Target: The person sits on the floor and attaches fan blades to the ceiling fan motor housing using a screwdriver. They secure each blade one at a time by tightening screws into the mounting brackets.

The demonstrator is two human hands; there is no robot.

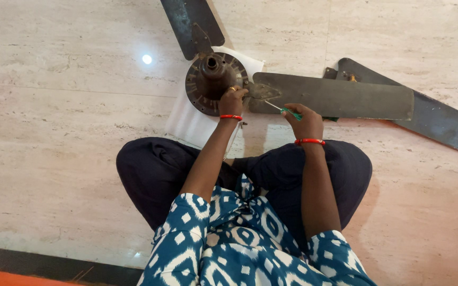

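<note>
I sit cross-legged on the floor in front of a dusty brown ceiling fan motor (210, 79) with dark blades. My left hand (232, 100), with a ring and a red bangle, rests on the motor's right rim where one blade (335, 98) joins it. My right hand (303, 121) grips a green-handled screwdriver (287, 110), whose metal tip points left toward the blade's bracket (263, 91). Another blade (192, 24) runs up out of view.
A white sheet (192, 119) lies under the motor on the pale marble floor (59, 132). A loose dark blade (430, 116) lies at the right, partly under the attached one. A dark strip (54, 267) borders the floor at the bottom left.
</note>
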